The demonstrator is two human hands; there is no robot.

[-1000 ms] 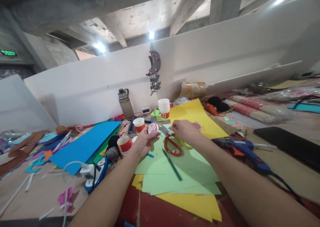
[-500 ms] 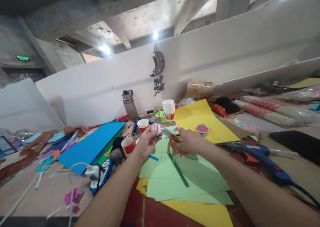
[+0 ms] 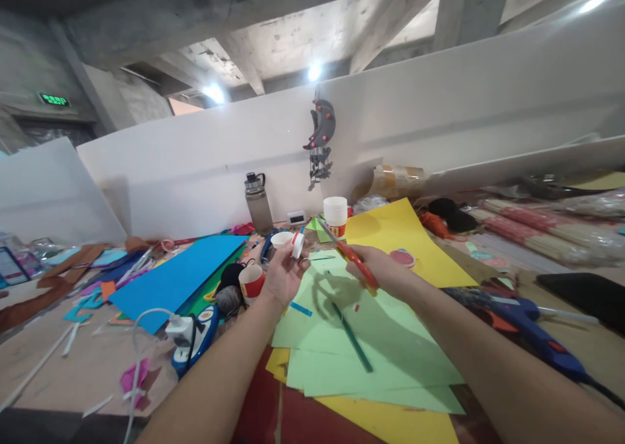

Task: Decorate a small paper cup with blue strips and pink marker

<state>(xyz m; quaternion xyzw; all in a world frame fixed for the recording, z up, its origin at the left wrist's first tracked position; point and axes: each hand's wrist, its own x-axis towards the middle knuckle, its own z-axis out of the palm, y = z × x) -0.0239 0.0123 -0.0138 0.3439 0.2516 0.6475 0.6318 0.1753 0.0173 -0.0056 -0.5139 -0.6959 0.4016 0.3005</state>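
My left hand (image 3: 282, 276) is closed round a small white and red paper cup (image 3: 297, 243), held up on its side above the green paper sheets (image 3: 361, 340). My right hand (image 3: 383, 269) grips red-handled scissors (image 3: 354, 259) lifted off the table, their blades pointing up and left toward the cup. The blade tips are a little to the right of the cup. A green pencil (image 3: 352, 337) lies on the green paper below both hands.
More paper cups (image 3: 252, 282), a stack of cups (image 3: 334, 214), a grey bottle (image 3: 258, 202), blue card (image 3: 178, 280), yellow card (image 3: 407, 235) with a red disc (image 3: 403, 258), a blue glue gun (image 3: 527, 320), a white plug and cable (image 3: 178, 330), scraps at left.
My right hand has picked the red scissors up off the green paper and raised them toward the cup. My left hand has turned the cup onto its side and lifted it slightly.
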